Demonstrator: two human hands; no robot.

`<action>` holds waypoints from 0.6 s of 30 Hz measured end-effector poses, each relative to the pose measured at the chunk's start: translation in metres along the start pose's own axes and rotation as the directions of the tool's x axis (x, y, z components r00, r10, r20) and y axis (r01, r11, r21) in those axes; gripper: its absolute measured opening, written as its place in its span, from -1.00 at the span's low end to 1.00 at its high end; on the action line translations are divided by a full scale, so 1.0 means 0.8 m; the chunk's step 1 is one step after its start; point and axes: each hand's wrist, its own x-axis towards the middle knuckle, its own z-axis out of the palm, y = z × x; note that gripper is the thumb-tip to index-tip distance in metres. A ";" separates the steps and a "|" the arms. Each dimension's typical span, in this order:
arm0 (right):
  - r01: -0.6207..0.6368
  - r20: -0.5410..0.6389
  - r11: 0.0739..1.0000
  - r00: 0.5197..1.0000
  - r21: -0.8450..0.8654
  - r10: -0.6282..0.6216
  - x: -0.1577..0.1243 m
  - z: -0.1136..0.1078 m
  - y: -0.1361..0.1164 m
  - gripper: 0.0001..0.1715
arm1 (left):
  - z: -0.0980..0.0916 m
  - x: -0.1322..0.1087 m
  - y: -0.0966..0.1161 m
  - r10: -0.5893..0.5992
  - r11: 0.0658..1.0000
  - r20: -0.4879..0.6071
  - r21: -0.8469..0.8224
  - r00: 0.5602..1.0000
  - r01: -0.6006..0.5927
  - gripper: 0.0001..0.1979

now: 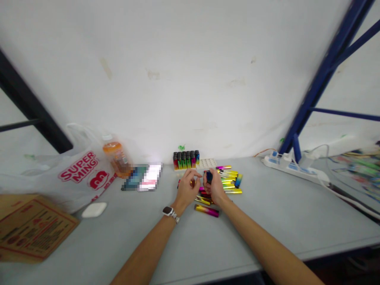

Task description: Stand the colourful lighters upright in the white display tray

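My right hand (214,186) is closed around a dark blue and black lighter (209,177), its dark end up by the thumb. Close to its left, my left hand (189,186) has curled fingers pointing towards the right hand. A red-gold gleam shows under those fingers, but what they hold is unclear. Around and under both hands lie several loose shiny lighter sleeves in gold, pink and blue; a yellow-pink sleeve (207,210) lies nearest me. Behind the hands, several black-topped colourful lighters (185,159) stand upright in rows in a white tray (208,163).
Two phones with blurred screens (151,177) lie left of the tray, by an orange drink bottle (116,156) and a white plastic bag (80,174). A cardboard box (35,227) and white case (94,210) sit left. Right stands a power strip (297,170) with cables near a blue post (314,91).
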 end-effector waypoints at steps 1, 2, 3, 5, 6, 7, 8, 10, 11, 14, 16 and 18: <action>-0.010 0.023 1.000 1.000 0.019 0.010 -0.001 0.000 0.000 -0.42 | 0.000 0.000 0.000 0.001 1.000 0.001 0.001 1.000 -0.001 -0.85; -0.021 0.049 0.999 0.999 0.038 0.019 -0.001 0.000 -0.001 -0.40 | 0.000 0.000 0.000 0.004 1.000 0.001 0.002 1.000 -0.004 -0.85; -0.034 0.073 0.998 0.997 0.057 0.030 -0.002 -0.001 -0.001 -0.38 | 0.000 0.000 0.000 0.007 1.000 0.001 0.003 1.000 -0.007 -0.85; -0.054 0.111 0.994 0.993 0.090 0.044 -0.003 -0.001 -0.001 -0.36 | 0.000 0.000 -0.001 0.012 1.000 -0.001 0.004 1.000 -0.012 -0.85; -0.056 0.123 0.993 0.991 0.103 0.043 -0.003 -0.002 -0.001 -0.35 | 0.001 0.000 -0.001 0.012 1.000 -0.001 0.003 1.000 -0.012 -0.85; -0.055 0.132 0.993 0.990 0.109 0.040 -0.003 -0.002 0.000 -0.36 | 0.001 0.000 -0.001 0.012 1.000 0.000 0.001 1.000 -0.012 -0.85; -0.049 0.134 0.993 0.990 0.107 0.034 -0.003 -0.002 0.000 -0.37 | 0.000 0.000 -0.001 0.011 1.000 0.000 -0.001 1.000 -0.011 -0.85; -0.030 0.109 0.996 0.994 0.084 0.021 -0.001 -0.002 0.002 -0.39 | 0.000 0.000 0.000 0.009 1.000 0.002 -0.005 1.000 -0.009 -0.85; -0.021 0.083 0.998 0.996 0.067 0.015 -0.001 -0.002 0.002 -0.41 | 0.000 0.000 0.000 0.009 1.000 0.003 -0.006 1.000 -0.009 -0.85; -0.009 0.003 1.000 1.000 0.020 0.009 0.000 -0.001 0.000 -0.44 | 0.000 0.000 0.001 0.008 1.000 0.001 -0.008 1.000 -0.008 -0.85; 0.000 -0.017 1.000 1.000 -0.002 0.000 -0.001 0.001 -0.004 -0.48 | 0.000 0.000 0.001 0.006 1.000 0.001 -0.007 1.000 -0.006 -0.86; 0.022 -0.032 1.000 0.999 -0.018 -0.023 -0.003 0.003 -0.008 -0.54 | 0.000 0.000 0.001 0.007 1.000 0.002 -0.005 1.000 -0.007 -0.86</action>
